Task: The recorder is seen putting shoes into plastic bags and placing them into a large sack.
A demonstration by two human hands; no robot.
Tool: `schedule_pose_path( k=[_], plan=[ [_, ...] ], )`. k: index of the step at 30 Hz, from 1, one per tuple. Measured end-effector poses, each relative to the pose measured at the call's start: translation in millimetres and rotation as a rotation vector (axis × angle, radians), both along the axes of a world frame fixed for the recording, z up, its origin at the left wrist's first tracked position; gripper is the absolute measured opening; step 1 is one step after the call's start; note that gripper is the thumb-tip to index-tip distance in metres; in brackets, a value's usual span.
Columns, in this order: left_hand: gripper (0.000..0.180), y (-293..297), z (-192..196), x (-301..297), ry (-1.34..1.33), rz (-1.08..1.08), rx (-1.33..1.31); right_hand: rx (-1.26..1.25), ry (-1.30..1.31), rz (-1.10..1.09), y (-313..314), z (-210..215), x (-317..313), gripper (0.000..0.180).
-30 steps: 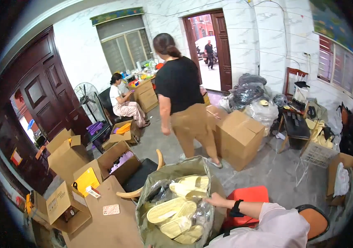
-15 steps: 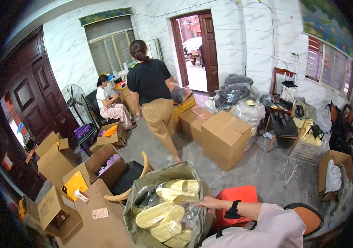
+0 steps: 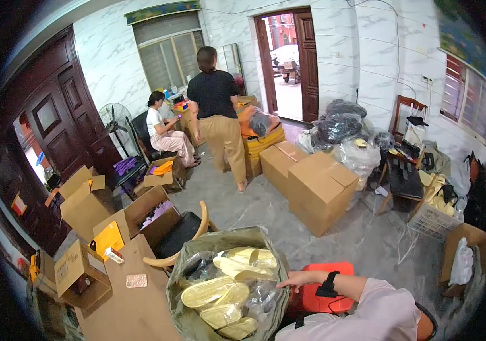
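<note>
Doors (image 3: 55,116) of dark panelled wood stand at the far left. Nearer, an open carton (image 3: 79,274) sits on the left edge of a brown tabletop (image 3: 126,307), with a yellow packet (image 3: 108,240), a small white box (image 3: 114,256) and a phone (image 3: 136,281) in a pinkish case to its right. Beyond the packet, another open carton holds purple items (image 3: 156,217). Farther back are a standing fan (image 3: 113,124) and a seated person (image 3: 156,120) in a white top, hands held in front. A chair (image 3: 176,241) with a curved wooden arm stands beside the table's right.

At near centre, an olive sack (image 3: 181,318) gapes wide; pale yellow slippers (image 3: 215,291), some in clear plastic, lie inside, partly overlapping. Farther off, a person (image 3: 214,94) in a black top stands facing away, left of two closed cartons (image 3: 322,190).

The left hand is out of view, so I cannot tell its state. The right hand (image 3: 298,278) reaches in from the near right, fingers at the sack's right rim; whether they are clamped on it I cannot tell. A black band (image 3: 328,284) circles the wrist, above a red seat (image 3: 319,303).

Farther right, plastic-wrapped bundles (image 3: 340,126) are heaped toward the far wall, followed by a black-seated chair (image 3: 405,177), a white crate (image 3: 433,221) and a white bag (image 3: 461,265).
</note>
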State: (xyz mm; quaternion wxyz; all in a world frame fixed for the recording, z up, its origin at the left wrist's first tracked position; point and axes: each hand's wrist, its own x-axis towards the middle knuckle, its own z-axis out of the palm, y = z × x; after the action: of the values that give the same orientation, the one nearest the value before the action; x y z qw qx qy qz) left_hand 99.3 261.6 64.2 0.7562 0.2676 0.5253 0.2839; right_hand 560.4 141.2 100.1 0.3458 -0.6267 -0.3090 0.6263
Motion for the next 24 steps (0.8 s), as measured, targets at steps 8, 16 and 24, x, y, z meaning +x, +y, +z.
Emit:
schedule_pose_path(
  k=[8,16,24],
  plan=[
    [0.045,-21.0,90.0,41.7,0.118,0.136,0.257,0.047,0.245,0.130,13.9,31.6,8.3,0.046],
    [0.041,-20.9,47.6,21.9,0.095,0.132,0.231,0.019,0.033,0.230,3.4,25.6,16.9,0.037],
    [0.032,-20.9,47.8,11.4,-0.048,0.146,0.265,0.129,-0.122,-0.166,-5.2,24.2,1.4,0.029]
  ],
)
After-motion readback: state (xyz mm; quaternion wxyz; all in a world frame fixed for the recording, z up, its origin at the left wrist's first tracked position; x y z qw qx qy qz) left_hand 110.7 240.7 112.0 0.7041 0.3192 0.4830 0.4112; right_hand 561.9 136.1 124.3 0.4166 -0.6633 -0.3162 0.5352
